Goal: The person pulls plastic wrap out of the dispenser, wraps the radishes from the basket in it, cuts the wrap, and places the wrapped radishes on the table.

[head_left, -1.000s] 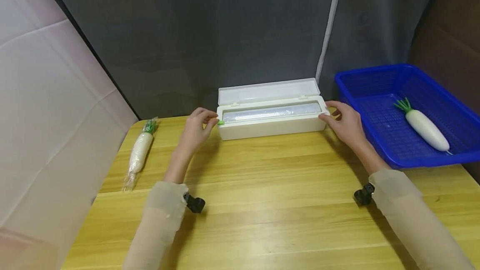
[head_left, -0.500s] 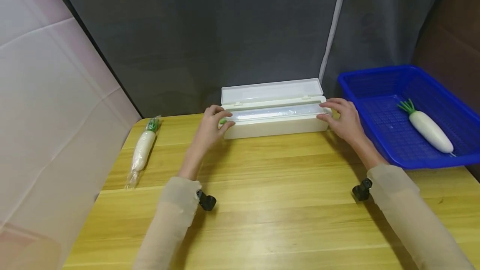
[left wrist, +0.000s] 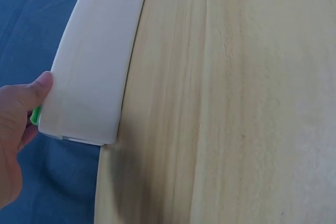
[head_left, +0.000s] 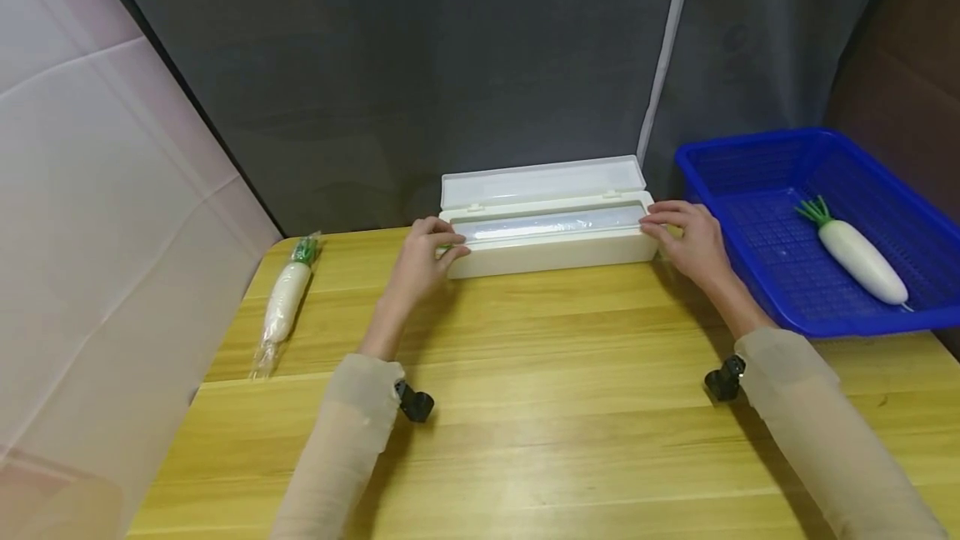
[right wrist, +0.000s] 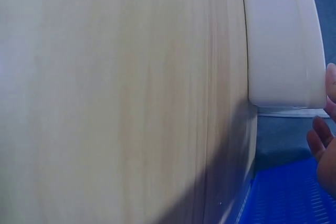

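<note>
A long white cling film dispenser [head_left: 551, 255] stands at the table's back edge, its lid [head_left: 543, 183] raised behind it. Inside lies a roll of clear cling film [head_left: 551, 223]. At the left front corner my left hand [head_left: 423, 261] pinches the film's edge, thumb on the front rim. Behind that thumb, a small green slider [left wrist: 35, 115] shows at the box's end. My right hand [head_left: 692, 247] pinches the film at the right front corner, thumb and index finger close together. The film between fingertips is too thin to make out clearly.
To the right, a blue plastic basket [head_left: 750, 273] holds a white radish [head_left: 862, 261] with green tops. A second radish [head_left: 287, 298], wrapped in clear film, lies on the left of the wooden table [head_left: 540, 407]. A dark curtain [head_left: 390, 82] hangs behind.
My left hand has shifted right from the box's end onto its front corner, over the green slider. My right thumb and fingers have drawn together at the right corner.
</note>
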A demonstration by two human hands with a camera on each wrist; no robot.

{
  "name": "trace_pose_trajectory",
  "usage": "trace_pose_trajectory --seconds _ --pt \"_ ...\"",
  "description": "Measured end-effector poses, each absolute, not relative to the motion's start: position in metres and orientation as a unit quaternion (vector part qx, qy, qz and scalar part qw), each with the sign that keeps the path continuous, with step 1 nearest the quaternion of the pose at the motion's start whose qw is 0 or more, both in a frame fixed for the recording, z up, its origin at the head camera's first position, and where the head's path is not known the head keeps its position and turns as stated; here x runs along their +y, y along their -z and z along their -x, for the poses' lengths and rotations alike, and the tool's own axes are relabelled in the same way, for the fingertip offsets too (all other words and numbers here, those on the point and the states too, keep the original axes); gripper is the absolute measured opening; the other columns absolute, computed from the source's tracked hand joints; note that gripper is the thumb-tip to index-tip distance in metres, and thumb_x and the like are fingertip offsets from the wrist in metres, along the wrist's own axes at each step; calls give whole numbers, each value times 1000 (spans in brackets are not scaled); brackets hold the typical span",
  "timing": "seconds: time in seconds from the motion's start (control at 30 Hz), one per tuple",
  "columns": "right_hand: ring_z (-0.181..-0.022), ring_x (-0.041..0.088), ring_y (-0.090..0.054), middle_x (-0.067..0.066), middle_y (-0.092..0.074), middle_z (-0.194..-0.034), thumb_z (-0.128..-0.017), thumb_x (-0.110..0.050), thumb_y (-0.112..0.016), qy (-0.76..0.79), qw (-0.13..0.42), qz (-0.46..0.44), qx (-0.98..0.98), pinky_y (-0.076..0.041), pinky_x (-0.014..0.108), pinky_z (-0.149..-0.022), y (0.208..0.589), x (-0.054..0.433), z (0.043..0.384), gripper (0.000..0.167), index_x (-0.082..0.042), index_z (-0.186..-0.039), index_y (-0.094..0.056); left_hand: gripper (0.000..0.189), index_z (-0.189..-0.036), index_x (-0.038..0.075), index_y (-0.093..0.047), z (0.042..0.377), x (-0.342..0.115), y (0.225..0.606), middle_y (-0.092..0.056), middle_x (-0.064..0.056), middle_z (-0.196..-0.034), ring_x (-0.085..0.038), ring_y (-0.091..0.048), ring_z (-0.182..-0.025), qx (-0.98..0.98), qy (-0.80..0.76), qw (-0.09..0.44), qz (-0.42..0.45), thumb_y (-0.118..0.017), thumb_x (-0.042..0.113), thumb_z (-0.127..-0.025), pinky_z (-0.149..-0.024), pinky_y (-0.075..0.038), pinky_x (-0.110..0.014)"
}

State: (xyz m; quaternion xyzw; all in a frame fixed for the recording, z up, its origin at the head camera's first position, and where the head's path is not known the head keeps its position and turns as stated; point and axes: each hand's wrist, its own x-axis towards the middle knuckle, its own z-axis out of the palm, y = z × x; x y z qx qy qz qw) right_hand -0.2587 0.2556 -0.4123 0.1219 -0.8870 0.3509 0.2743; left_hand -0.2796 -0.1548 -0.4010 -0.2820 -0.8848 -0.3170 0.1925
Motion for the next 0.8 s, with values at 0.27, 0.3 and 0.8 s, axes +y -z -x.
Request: trace_pose_trajectory --seconds 0.27,0.3,0.8 --pt "-102 37 -58 17 -73 -110 -87 -6 -78 -342 288 -120 -887 -40 47 -88 408 250 260 10 3 -92 -78 18 -93 -4 -79 279 -158 404 -67 -15 -94 -31 -56 -91 -866 350 224 278 -82 10 -83 -77 -48 -39" --pt "-101 37 -58 17 -73 -108 -87 -5 -78 -340 290 -122 -886 -41 47 -87 407 250 261 9 3 -92 -78 17 -92 -4 -79 279 -158 405 -68 -15 -94 -31 -56 -90 -864 354 226 279 -82 9 -83 -77 -48 -39" --pt "-89 38 -57 22 -71 -95 -91 0 -72 -343 310 -97 -881 -42 48 -80 409 247 262 7 7 -89 -73 9 -89 -4 -77 284 -148 400 -69 -15 -93 -33 -59 -92 -872 354 219 259 -77 5 -89 -82 -49 -41"
